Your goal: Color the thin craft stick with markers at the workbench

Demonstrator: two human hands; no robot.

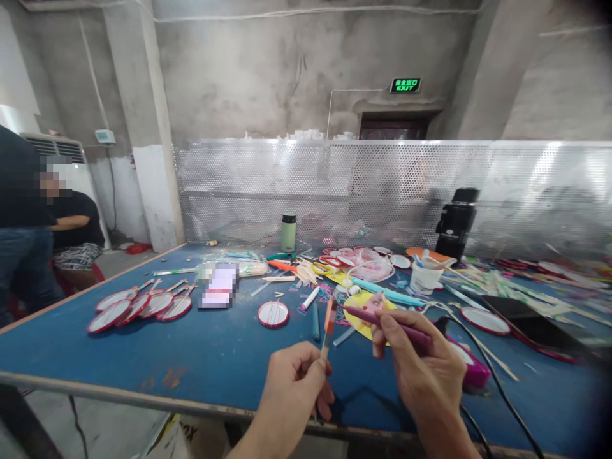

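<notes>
My left hand (300, 386) pinches the lower end of a thin flat stick (329, 319), held upright, with orange on its upper part and a darker top. In my right hand (421, 363) is a purple-red pen (392, 320), its tip pointing left, close to the top of the stick. Whether the tip touches the stick I cannot tell. Behind the pen lies a yellow disc (359, 305) with a printed figure, partly hidden by my right hand. A teal pen (316, 321) and a white pen (310, 298) lie just beyond the stick.
Red-rimmed round pieces (160, 303) lie left, near a phone (218, 287). A white cup (425, 278) of tools, a black flask (458, 223) and a green bottle (288, 232) stand farther back. A black cable (507, 405) runs at right. Two people (74, 220) are at far left.
</notes>
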